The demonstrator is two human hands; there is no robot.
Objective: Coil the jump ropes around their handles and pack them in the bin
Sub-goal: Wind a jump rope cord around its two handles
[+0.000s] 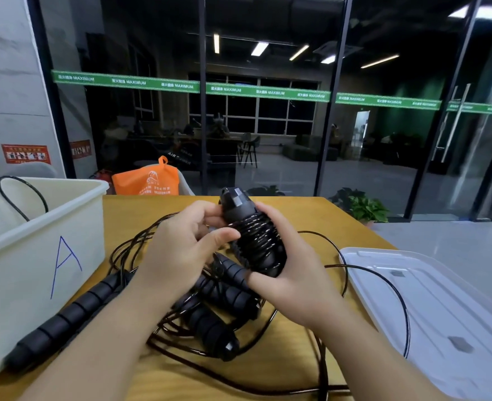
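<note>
- Your right hand (291, 273) grips the pair of black foam jump-rope handles (253, 235) from the right side, fingers curled round behind them and the thumb lying along the lower front.
- The thin glossy black cord (258, 230) is wound in tight turns around the middle of those handles, just left of your right fingertips (268, 215); the faceted black end cap (234, 198) sticks up above them.
- Your left hand (181, 247) is curled, thumb and fingers pinching at the left edge of the wound cord, touching the handles.
- Below your palms, more black ribbed foam handles (213, 331) lie on the yellow wooden table (282, 369) in a tangle of loose black cord (140, 244).
- One long black ribbed handle (65, 316) lies beside your left forearm, against the front wall of the white plastic bin marked with a blue letter A (36, 256).
- A loop of cord (22, 195) rises out of that bin, well left of your left fingers.
- To the right of your right wrist, a cord arc (395, 290) crosses onto the clear plastic bin lid (441, 314) lying flat on the table.
- Beyond your fingertips stands an orange fabric bag (146, 180) before the glass wall.
</note>
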